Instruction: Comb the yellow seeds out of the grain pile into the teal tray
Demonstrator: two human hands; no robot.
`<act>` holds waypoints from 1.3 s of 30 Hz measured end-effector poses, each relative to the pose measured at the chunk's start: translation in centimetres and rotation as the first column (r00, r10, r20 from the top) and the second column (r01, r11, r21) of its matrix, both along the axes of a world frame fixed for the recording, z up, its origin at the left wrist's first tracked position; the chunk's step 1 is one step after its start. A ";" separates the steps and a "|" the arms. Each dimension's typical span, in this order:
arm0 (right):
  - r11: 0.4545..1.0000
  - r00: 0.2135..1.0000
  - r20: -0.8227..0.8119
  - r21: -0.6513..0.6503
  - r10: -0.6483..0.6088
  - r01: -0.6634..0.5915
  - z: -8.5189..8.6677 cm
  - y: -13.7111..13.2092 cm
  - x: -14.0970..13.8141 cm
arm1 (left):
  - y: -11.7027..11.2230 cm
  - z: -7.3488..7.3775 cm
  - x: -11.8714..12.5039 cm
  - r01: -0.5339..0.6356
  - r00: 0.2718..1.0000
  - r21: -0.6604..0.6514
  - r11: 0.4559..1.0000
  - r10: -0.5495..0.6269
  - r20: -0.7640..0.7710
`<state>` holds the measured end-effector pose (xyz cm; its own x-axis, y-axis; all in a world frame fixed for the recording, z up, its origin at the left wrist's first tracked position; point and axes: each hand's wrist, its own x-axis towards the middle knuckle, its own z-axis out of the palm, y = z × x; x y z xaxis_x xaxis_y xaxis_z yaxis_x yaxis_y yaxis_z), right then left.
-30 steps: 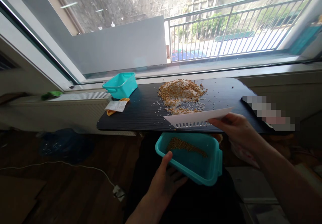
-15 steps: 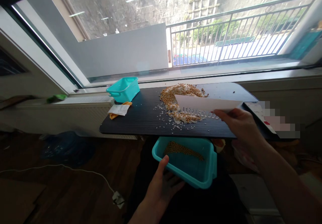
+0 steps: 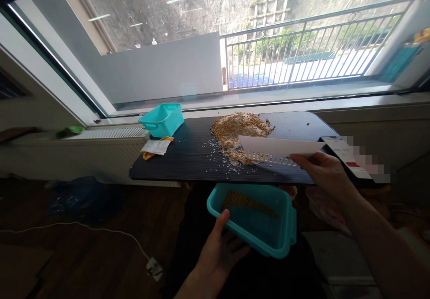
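With its thumb on the near rim and fingers beneath, my left hand [image 3: 220, 254] holds a teal plastic basin [image 3: 258, 238] below the table's front edge. Tan beans [image 3: 247, 202] lie along the basin's bottom. My right hand [image 3: 319, 166] pinches a white sheet with a row of slots along its lower edge [image 3: 280, 146], like a flat comb. The sheet is held on edge over the table, at the near right side of a pile of tan beans mixed with white grains [image 3: 235, 126]. It hides part of the pile.
The dark table [image 3: 174, 164] stands against a window. On its left are a second teal basin [image 3: 164, 119] and a white paper on an orange cloth [image 3: 156, 147]. A phone [image 3: 346, 158] lies at the right end. A cable with a power socket [image 3: 154, 267] runs over the floor.
My right hand and the slotted sheet have moved slightly down and right, off part of the pile. The basin in my left hand sits slightly lower and further right in view.
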<state>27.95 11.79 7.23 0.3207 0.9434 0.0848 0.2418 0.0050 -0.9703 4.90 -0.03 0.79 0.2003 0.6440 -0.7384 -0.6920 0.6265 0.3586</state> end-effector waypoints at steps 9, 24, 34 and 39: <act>1.000 0.999 0.032 0.004 -0.007 0.007 0.0 0.0 0.1 | 0.2 -0.5 0.3 0.015 1.000 -0.002 1.000 -0.015 -0.002; 0.997 0.990 -0.135 -0.063 0.033 -0.041 1.3 -2.6 0.0 | 0.1 -0.3 1.3 0.053 0.999 0.007 0.999 -0.053 0.000; 0.999 0.995 -0.096 -0.032 0.036 -0.039 0.8 -1.9 0.5 | 0.2 -0.4 1.3 0.059 0.998 0.010 0.998 -0.059 0.011; 0.994 0.997 0.003 -0.067 0.081 -0.080 0.9 -1.6 0.8 | 0.2 -0.3 1.3 0.068 0.998 0.017 0.998 -0.068 0.003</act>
<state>28.70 10.22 8.17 0.2431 0.9698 0.0219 0.2485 -0.0405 -0.9678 6.15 0.14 0.52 0.2464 0.6413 -0.7267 -0.6493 0.6659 0.3674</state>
